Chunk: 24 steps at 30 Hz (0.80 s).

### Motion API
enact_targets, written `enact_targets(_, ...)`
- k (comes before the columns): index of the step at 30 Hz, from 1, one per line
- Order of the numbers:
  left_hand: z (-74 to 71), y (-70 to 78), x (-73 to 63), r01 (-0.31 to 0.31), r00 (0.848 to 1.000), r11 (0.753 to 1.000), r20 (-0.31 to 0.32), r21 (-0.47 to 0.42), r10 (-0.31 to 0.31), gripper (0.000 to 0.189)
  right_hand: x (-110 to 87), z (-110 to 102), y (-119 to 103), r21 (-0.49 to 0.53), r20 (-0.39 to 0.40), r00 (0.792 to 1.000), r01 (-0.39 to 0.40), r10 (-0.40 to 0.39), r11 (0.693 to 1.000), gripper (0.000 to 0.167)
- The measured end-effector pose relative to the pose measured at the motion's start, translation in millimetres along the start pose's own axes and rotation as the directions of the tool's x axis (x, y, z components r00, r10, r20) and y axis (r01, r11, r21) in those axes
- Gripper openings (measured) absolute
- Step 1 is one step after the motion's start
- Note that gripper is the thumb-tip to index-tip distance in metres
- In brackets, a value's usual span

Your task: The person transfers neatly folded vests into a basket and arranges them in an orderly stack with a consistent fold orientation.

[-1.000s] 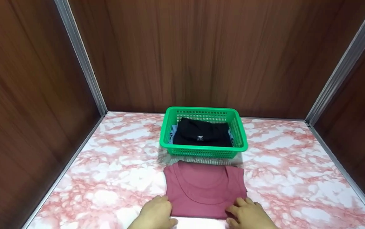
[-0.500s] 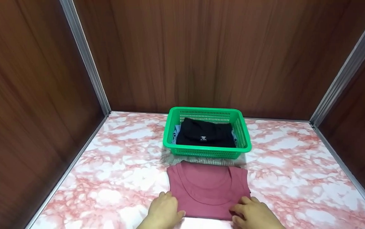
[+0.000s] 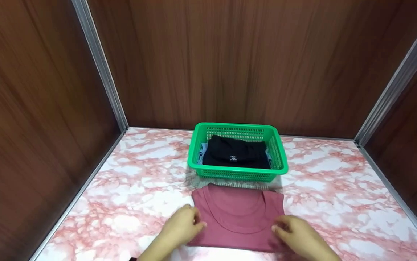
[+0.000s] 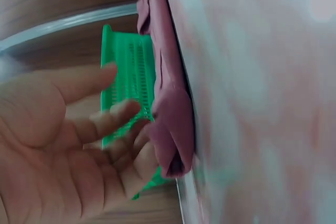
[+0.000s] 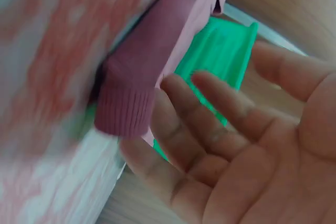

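Observation:
A folded dusty-red shirt (image 3: 235, 233) lies flat in front of the basket, its round neckline toward the far side. At its left edge is my left hand (image 3: 182, 226), thumb and fingers loosely bent and apart. In the left wrist view, the fingertips (image 4: 144, 129) come right up to the shirt's folded side (image 4: 173, 124), with no pinch. My right hand (image 3: 299, 232) is at the right edge, fingers likewise relaxed. The right wrist view shows its fingers (image 5: 178, 129) beside a ribbed end (image 5: 126, 111) of the shirt, thumb held away.
Behind the shirt stands a green plastic basket (image 3: 237, 169) holding a folded black garment (image 3: 235, 150) over light-blue cloth (image 3: 203, 150). The marbled pink-and-white table (image 3: 139, 174) is enclosed by brown wood panels (image 3: 237, 65) with metal edge strips (image 3: 103, 69).
Both hands have risen from the shirt's near corners, and their fingers have loosened. The left hand has shifted slightly left and away from me. Shirt and basket look unmoved apart from a slight camera shift.

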<state>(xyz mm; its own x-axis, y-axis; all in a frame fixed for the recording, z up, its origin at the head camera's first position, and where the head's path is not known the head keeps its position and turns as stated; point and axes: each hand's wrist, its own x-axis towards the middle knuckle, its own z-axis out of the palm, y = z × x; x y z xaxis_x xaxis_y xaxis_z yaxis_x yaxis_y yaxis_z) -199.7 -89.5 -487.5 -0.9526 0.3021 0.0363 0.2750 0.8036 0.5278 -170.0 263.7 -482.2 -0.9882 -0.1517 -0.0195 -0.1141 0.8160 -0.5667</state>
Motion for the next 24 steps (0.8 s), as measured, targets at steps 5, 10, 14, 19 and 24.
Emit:
enact_targets(5,-6.1,-6.4,12.2,0.150,0.989,0.989,0.005,0.020,-0.150,0.047,13.1,-13,11,-0.032,-0.062,0.994,-0.090,0.088,0.995,0.039)
enact_targets(10,-5.4,-10.2,21.7,0.219,0.973,0.976,0.081,-0.001,-0.218,0.039,25.1,-21,25,-0.066,0.019,0.988,-0.151,0.152,0.986,0.060)
enact_targets(14,-2.4,-9.9,28.3,0.240,0.968,0.971,0.070,0.007,-0.240,0.037,30.9,-19,29,-0.085,0.051,0.990,-0.130,0.135,0.988,0.057)
enact_targets(19,1.1,-6.5,33.6,0.240,0.970,0.970,0.017,0.037,-0.241,0.035,34.6,-13,25,-0.157,0.047,0.987,-0.146,0.155,0.977,0.035)
enact_targets(24,8.2,1.2,38.1,0.236,0.971,0.968,-0.072,0.090,-0.230,0.034,39.7,-7,17,-0.219,0.002,0.975,-0.216,0.221,0.952,0.035)
